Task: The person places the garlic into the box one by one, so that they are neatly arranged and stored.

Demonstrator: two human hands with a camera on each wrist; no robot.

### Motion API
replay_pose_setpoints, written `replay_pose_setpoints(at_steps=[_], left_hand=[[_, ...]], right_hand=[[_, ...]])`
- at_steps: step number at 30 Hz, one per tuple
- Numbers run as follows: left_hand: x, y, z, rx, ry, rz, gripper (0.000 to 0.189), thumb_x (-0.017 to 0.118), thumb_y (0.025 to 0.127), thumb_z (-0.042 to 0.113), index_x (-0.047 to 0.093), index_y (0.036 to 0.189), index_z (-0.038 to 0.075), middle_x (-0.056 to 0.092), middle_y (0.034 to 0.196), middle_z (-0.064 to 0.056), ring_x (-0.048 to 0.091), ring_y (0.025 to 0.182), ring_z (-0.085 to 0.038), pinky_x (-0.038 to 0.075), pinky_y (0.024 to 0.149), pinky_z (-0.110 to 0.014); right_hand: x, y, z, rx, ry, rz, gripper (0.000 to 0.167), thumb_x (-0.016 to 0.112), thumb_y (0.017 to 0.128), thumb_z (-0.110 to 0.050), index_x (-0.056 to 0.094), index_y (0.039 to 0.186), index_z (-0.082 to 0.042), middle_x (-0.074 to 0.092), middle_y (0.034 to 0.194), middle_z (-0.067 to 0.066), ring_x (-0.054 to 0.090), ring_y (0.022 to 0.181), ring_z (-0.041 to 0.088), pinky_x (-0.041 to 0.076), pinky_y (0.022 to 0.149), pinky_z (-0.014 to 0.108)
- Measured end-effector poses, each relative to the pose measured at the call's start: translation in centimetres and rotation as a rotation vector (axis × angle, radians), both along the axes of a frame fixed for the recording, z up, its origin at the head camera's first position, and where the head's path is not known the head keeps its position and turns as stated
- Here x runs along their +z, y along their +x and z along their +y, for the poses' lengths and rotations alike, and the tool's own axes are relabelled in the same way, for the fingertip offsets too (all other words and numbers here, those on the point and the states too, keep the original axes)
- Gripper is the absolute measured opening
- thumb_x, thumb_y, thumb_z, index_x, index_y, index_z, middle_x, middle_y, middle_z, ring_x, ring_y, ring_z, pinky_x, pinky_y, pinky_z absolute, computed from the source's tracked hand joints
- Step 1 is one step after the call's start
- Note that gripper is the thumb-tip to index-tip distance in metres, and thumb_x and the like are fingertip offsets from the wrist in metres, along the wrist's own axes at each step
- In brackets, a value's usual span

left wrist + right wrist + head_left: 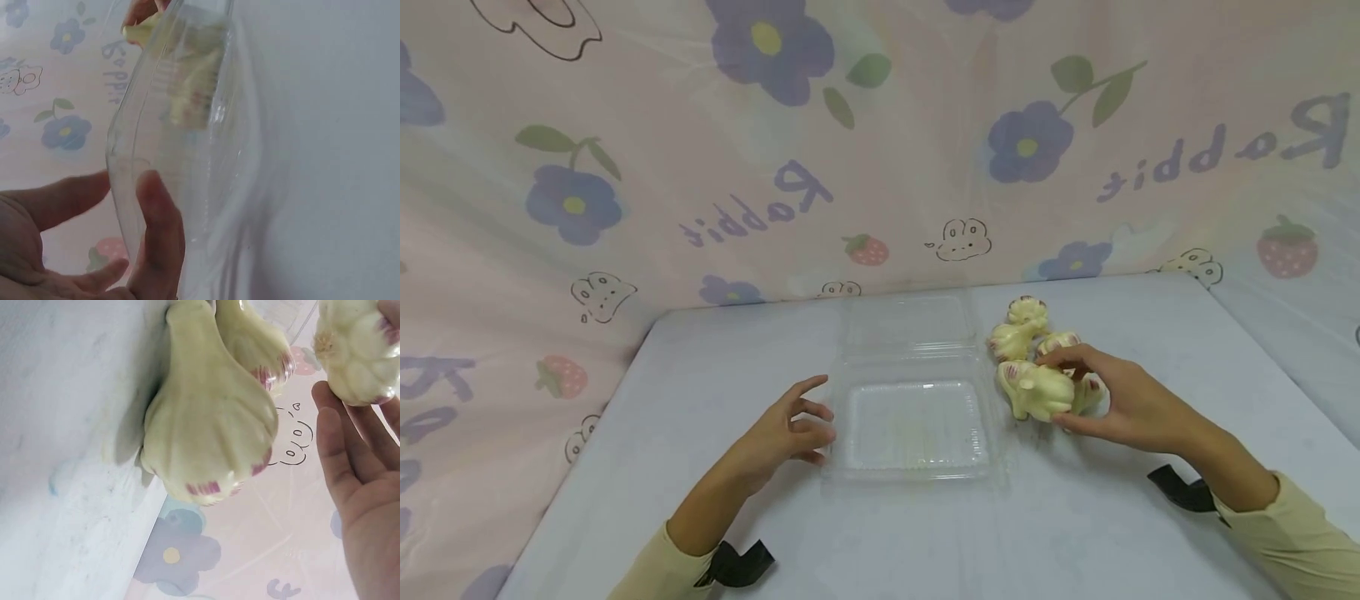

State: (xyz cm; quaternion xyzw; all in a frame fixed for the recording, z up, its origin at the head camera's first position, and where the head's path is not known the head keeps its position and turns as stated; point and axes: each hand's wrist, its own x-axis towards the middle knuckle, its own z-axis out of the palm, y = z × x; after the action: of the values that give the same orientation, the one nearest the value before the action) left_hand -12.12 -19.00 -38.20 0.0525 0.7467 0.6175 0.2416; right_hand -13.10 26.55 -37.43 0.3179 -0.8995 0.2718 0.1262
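The right hand (1120, 404) is pinching a garlic bulb (1041, 392) between thumb and fingers, right of the clear container (910, 429), whose lid (910, 325) is lying open. Other garlic bulbs (1011, 340) are lying near it on the tabletop (880, 542). The left hand (786, 429) is extending released, spread fingers at the container's left edge; contact is remaining unclear.

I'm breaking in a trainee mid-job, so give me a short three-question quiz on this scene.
1. Which hand holds a garlic bulb?
2. True or false: the clear container is closed.
3. In the head view, the other bulbs lie:
A. left of the container
B. right of the container
C. inside the container

Key:
1. The right hand.
2. False; its lid lies open.
3. B.
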Motion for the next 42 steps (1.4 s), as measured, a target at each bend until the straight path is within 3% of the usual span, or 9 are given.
replay_pose_setpoints(at_steps=[5,10,19,29,34,42], left_hand=[[-0.4,0.5,0.3,0.026,0.031,0.002,0.082,0.067,0.091,0.001,0.022,0.158,0.015,0.049,0.118,-0.015,0.063,0.090,-0.019,0.061,0.074,-0.033],[-0.3,0.8,0.4,0.032,0.058,0.004,0.079,0.066,0.091,0.000,0.024,0.157,0.013,0.049,0.112,-0.012,0.063,0.083,-0.018,0.061,0.070,-0.031],[-0.2,0.9,0.7,0.016,0.069,0.004,0.060,0.062,0.093,-0.001,0.038,0.148,0.000,0.047,0.105,-0.005,0.057,0.074,-0.008,0.058,0.068,-0.023],[-0.2,0.9,0.2,-0.004,0.081,-0.023,0.071,0.064,0.090,-0.003,0.032,0.153,0.004,0.046,0.108,-0.006,0.060,0.077,-0.009,0.059,0.074,-0.027],[-0.3,1.1,0.2,-0.006,0.099,-0.008,0.071,0.064,0.090,-0.005,0.032,0.153,0.002,0.046,0.108,-0.006,0.062,0.077,-0.008,0.060,0.073,-0.026],[-0.5,1.0,0.3,-0.012,0.094,0.014,0.070,0.064,0.091,-0.004,0.032,0.152,0.002,0.046,0.109,-0.007,0.063,0.078,-0.009,0.060,0.074,-0.026]], right_hand=[[-0.1,-0.1,0.1,-0.018,-0.006,0.007,0.076,0.094,0.066,-0.016,0.057,0.132,-0.022,0.060,0.115,-0.020,0.056,0.098,-0.004,0.047,0.083,0.012],[0.1,-0.1,0.2,-0.037,-0.004,0.008,0.075,0.092,0.068,-0.018,0.057,0.133,-0.021,0.061,0.121,-0.018,0.058,0.100,-0.004,0.050,0.082,0.014],[0.1,-0.2,-0.7,-0.072,-0.029,-0.010,0.069,0.090,0.072,-0.019,0.058,0.134,-0.020,0.062,0.125,-0.012,0.060,0.100,-0.002,0.049,0.086,0.010],[0.2,-0.2,-2.8,-0.042,-0.089,-0.084,0.062,0.087,0.077,-0.021,0.057,0.131,-0.020,0.063,0.124,-0.008,0.061,0.105,-0.002,0.049,0.091,0.009],[0.4,-0.4,-3.8,-0.011,-0.124,-0.163,0.060,0.084,0.081,-0.025,0.055,0.133,-0.023,0.062,0.129,-0.006,0.061,0.111,0.000,0.049,0.096,0.009],[-0.1,-0.5,-4.4,-0.017,-0.110,-0.210,0.063,0.082,0.083,-0.028,0.054,0.138,-0.021,0.058,0.134,-0.004,0.061,0.116,0.015,0.054,0.095,0.016]])
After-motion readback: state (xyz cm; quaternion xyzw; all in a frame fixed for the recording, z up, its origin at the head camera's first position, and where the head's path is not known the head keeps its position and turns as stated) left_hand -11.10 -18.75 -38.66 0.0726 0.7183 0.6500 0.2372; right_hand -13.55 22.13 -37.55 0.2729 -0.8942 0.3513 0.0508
